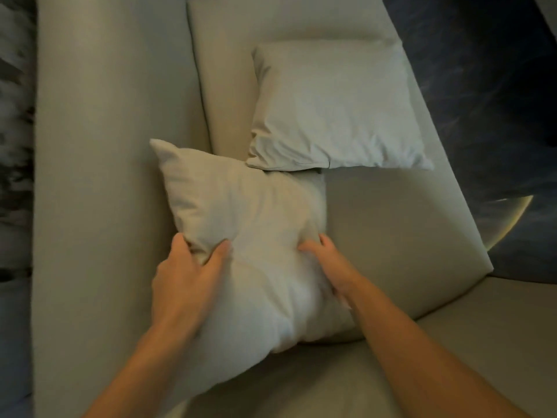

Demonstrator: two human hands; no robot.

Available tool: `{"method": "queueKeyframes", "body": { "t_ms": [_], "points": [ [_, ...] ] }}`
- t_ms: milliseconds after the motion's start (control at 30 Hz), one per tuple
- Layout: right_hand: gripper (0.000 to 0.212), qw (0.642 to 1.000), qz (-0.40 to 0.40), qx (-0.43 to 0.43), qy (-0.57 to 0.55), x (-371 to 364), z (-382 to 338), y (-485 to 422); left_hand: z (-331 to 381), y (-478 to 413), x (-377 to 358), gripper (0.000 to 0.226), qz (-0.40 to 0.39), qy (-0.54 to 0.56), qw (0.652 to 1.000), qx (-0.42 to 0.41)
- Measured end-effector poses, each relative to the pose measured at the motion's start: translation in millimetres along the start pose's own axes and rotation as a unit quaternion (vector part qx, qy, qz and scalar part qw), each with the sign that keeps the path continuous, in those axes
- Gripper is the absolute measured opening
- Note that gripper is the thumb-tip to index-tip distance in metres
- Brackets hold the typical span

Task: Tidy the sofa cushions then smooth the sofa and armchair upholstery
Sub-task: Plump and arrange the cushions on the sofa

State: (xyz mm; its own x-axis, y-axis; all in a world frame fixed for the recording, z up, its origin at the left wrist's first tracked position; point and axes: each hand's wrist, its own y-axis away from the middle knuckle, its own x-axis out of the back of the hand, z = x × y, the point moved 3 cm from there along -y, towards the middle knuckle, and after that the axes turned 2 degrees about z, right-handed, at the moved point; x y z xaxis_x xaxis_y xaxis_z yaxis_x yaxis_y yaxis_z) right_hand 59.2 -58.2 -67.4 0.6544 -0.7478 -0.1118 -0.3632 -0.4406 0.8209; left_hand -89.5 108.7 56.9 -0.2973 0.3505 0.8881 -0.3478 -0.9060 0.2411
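Observation:
A pale beige cushion [241, 212] lies tilted in the corner of the beige sofa [407, 230], leaning toward the armrest. My left hand [187, 276] pinches its left edge, thumb on top and fingers behind. My right hand [328, 260] grips its right edge, fingers sunk into the fabric. A second, greyer cushion [331, 107] leans against the sofa back just beyond, and its lower corner overlaps the top of the held cushion.
The wide sofa armrest [105, 176] runs down the left side. The seat [482, 342] extends to the lower right. A dark marbled wall [497, 86] is behind the sofa back, with a curved light reflection on it.

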Motion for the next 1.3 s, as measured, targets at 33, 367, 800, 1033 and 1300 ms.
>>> {"method": "queueKeyframes", "body": {
  "t_ms": [33, 367, 800, 1033, 1300],
  "points": [
    [0.058, 1.000, -0.024, -0.007, 0.013, -12.2, 1.3, 2.7, -4.5, 4.7, 11.3, 0.052, 0.025, -0.007, 1.000, -0.008],
    [0.057, 0.998, 0.018, -0.027, 0.050, -54.5, 9.5, 11.4, -4.1, 39.7, 42.4, 0.040, 0.077, -0.004, 0.993, -0.086],
    [0.049, 0.991, -0.011, 0.017, 0.135, -17.1, -59.5, 14.6, 106.3, 9.6, 32.2, 0.024, 0.040, -0.044, 0.970, -0.234],
    [0.057, 0.923, 0.266, 0.176, 0.217, 89.8, -158.2, -29.5, 141.8, -149.9, -77.1, 0.024, -0.141, 0.024, 0.990, 0.001],
    [0.096, 0.907, 0.341, 0.118, 0.217, 118.8, -156.0, -145.5, 141.5, -259.5, -165.1, 0.107, -0.277, 0.085, 0.957, 0.006]
  ]
}}
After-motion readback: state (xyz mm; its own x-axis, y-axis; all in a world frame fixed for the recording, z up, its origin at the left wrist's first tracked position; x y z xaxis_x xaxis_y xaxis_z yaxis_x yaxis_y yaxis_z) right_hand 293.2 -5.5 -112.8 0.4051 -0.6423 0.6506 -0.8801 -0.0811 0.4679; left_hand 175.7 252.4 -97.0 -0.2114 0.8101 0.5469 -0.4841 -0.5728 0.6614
